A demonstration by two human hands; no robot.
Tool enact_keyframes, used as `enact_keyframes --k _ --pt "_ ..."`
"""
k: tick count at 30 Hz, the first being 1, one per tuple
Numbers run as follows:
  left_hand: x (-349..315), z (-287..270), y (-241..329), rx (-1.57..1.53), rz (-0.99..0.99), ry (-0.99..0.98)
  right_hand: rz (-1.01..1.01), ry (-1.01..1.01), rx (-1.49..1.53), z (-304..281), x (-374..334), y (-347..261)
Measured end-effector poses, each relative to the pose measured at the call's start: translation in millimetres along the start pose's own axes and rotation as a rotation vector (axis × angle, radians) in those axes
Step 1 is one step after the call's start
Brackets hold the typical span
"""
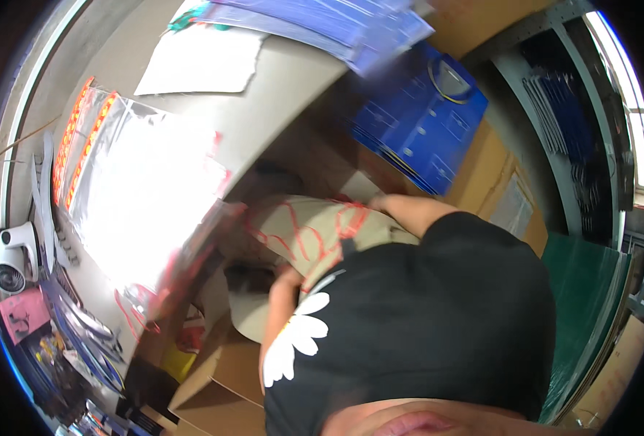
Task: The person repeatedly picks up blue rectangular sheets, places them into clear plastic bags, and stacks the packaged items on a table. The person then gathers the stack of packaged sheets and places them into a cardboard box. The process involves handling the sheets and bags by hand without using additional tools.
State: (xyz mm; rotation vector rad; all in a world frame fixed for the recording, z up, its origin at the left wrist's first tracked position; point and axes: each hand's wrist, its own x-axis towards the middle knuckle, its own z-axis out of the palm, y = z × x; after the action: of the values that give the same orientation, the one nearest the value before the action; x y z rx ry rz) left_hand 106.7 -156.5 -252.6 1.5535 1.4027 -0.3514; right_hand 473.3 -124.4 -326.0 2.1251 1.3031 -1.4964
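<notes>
Red string (305,245) lies in loose loops across my lap, over my beige trousers (267,218). A denser bunch of the same red string (353,220) rests nearer my right side. My left hand (288,276) is down at the lap beside the string, its fingers blurred and partly hidden. Over at the far edge of the lap, close to the bunched string, is my right hand (381,204); its fingers are too small and smeared to read. Whether either hand grips the string cannot be made out.
A pale table (278,98) runs along my left, bearing shiny clear plastic bags (136,189), a white sheet (195,62) and blue plastic-covered sheets (314,25). Flat blue bags (416,120) lie on a cardboard box (492,174) ahead right. A small white fan (15,258) stands far left.
</notes>
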Motion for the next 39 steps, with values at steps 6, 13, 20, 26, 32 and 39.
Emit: enact_keyframes --k 6,13,20,26,32,39 --pt "43 -79 -57 0.028 0.107 -0.067 0.235 0.008 -0.012 17 -22 -2" --pt "38 -145 -106 0.040 0.060 -0.102 0.266 0.055 -0.004 -5 -18 -98" --pt "7 -162 -127 0.103 0.053 -0.113 0.102 0.192 -0.107 -52 -3 -175" --pt "-11 -154 -138 0.185 0.006 -0.027 -0.109 0.353 -0.282 -84 20 -195" --pt "-32 -167 -133 0.355 -0.169 -0.059 -0.216 0.359 -0.435 -84 26 -157" --pt "-165 -151 -97 0.777 -0.047 0.396 -0.256 -0.509 1.490 -15 -71 21"
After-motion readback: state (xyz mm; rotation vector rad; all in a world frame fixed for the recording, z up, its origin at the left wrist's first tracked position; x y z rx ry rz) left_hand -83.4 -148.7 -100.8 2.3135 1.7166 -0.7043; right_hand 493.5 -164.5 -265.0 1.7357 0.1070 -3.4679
